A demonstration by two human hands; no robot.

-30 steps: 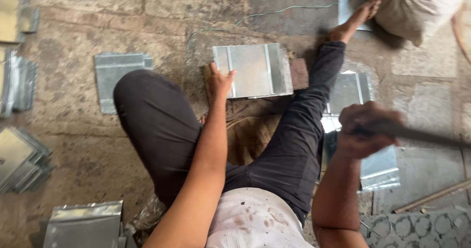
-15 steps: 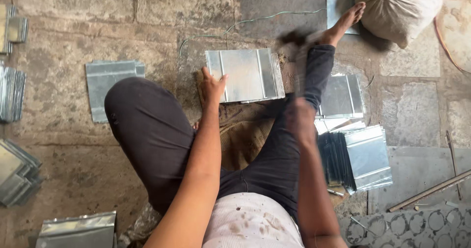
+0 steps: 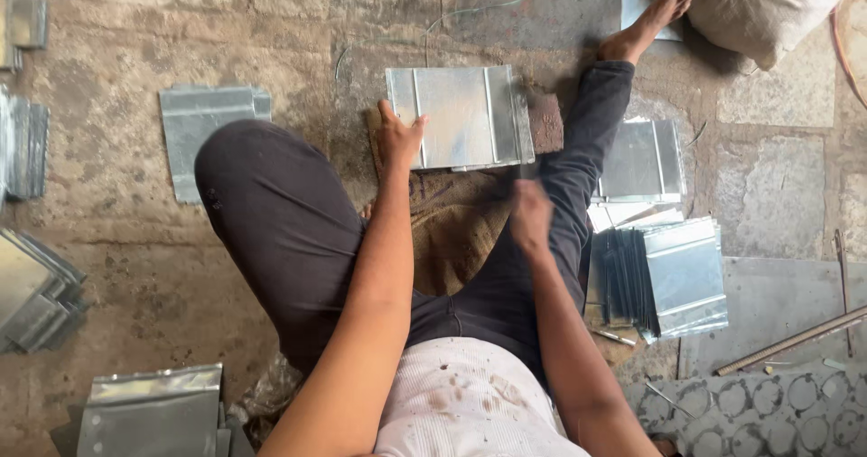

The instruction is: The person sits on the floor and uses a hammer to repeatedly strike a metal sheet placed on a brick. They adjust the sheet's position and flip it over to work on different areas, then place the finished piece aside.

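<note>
A ribbed, shiny metal sheet lies flat on the stone floor between my spread legs. My left hand presses down on its near left corner, fingers apart. My right hand hovers above my right thigh, just short of the sheet's near right corner. It is motion-blurred and closed like a fist. A faint dark streak runs from it toward the sheet, and the dark rod seen earlier does not show clearly.
A stack of similar sheets stands by my right leg, with more behind it. Other sheets lie left, far left and bottom left. A sack, a brick, a long rod and a punched sheet are near.
My right hand swung from the right with a dark rod, reached to the sheet's far edge, then drew back over my thigh. My left hand stayed on the sheet.
</note>
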